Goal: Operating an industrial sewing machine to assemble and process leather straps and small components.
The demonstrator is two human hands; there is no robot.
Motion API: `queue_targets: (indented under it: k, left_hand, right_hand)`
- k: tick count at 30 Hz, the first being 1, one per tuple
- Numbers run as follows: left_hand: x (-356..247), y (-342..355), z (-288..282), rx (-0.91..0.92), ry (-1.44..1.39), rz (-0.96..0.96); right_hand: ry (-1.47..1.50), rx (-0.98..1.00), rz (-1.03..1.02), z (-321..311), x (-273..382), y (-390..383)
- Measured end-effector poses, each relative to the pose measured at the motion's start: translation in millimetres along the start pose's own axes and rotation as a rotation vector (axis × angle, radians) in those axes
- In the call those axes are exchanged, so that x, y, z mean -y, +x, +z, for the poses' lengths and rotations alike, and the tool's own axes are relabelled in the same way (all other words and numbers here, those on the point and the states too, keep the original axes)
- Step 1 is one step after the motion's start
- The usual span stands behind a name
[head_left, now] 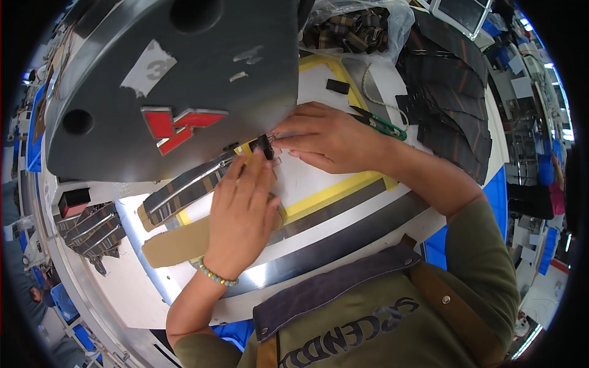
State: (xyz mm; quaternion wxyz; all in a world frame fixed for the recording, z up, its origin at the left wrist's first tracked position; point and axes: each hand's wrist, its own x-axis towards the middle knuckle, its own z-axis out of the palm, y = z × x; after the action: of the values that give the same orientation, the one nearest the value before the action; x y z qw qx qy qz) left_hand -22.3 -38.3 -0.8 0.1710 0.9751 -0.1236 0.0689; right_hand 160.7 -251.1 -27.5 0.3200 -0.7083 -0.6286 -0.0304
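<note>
At the table's middle stands a dark grey sewing machine (178, 73) with a red emblem, its head hiding part of the stitching spot. A plaid fabric strip with a metal zipper (193, 185) runs up to the black presser foot (262, 147). My left hand (240, 211) lies with fingers stretched out, its fingertips beside the foot. Beneath it passes a tan fabric piece (178, 243). My right hand (331, 138) is at the foot's right side, fingers bent and drawn together by thin metal parts. Whatever those fingertips grip is too small to make out.
Green-handled thread snips (385, 126) and a small black block (337, 86) lie beyond my right hand. Dark striped fabric panels (451, 92) are stacked at right. A plastic bag (399, 24) holds plaid pieces. Zippered pieces (92, 232) hang at the left edge. Yellow tape (334, 195) borders the white worktop.
</note>
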Motion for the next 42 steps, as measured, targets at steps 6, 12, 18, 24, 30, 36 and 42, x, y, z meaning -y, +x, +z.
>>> queue_targets:
  k: [6,12,18,24,30,36,42]
  left_hand:
    - [25,-14,-16,-0.004,0.165,-0.151]
    - [24,-13,-13,0.069,0.159,-0.209]
    - [24,-10,-18,0.105,0.227,-0.163]
    - [24,-10,-16,0.102,0.235,-0.163]
    - [23,-9,-17,0.082,0.233,-0.153]
    - [25,-10,-16,0.076,0.227,-0.139]
    - [27,-14,-14,0.053,0.146,-0.183]
  right_hand:
    - [-0.108,0.069,-0.043,6,1,1]
    - [-0.195,0.061,-0.065,16,-2,-2]
    - [-0.143,0.040,-0.013,19,1,-3]
    - [-0.159,-0.012,-0.046,21,-1,-4]
    - [-0.162,0.003,-0.042,20,0,-3]
    - [-0.165,-0.007,-0.048,20,-1,-3]
    - [-0.138,-0.047,-0.047,19,-3,-2]
